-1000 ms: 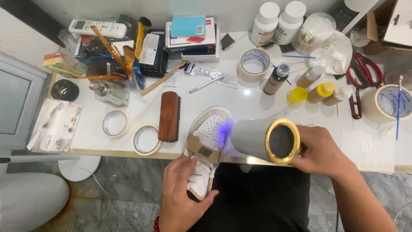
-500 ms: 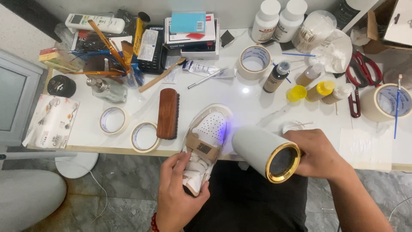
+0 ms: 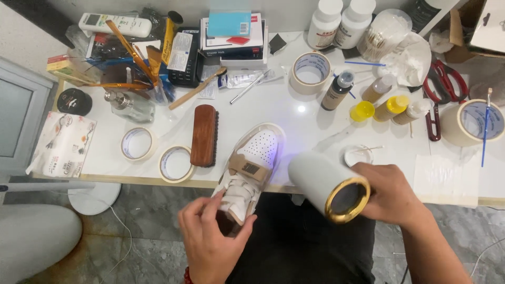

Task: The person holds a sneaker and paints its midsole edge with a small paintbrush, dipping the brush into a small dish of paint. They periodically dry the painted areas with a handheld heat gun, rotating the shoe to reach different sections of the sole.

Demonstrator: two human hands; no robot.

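Note:
My left hand [image 3: 213, 239] grips the heel end of a white sneaker [image 3: 248, 171] with a tan strap. The shoe's toe rests on the white table's front edge [image 3: 131, 179] and its heel hangs over my lap. My right hand [image 3: 392, 197] holds a white cylindrical dryer [image 3: 329, 184] with a gold-rimmed rear end facing me. Its nozzle points left at the shoe's toe side, where a blue-violet glow shows. The dryer sits just right of the shoe, a small gap apart.
A brown wooden shoe brush [image 3: 204, 135] lies left of the shoe, beside two tape rolls [image 3: 158, 153]. Bottles [image 3: 338, 90], yellow-capped jars [image 3: 392, 108], red scissors [image 3: 444, 84], a large tape roll [image 3: 310, 72], paintbrushes [image 3: 131, 58] and boxes crowd the table's back. A tissue pack [image 3: 62, 144] lies far left.
The dryer has swung lower and more to the right, its gold end tilting toward me. My left hand stays on the shoe's heel; the shoe has barely moved.

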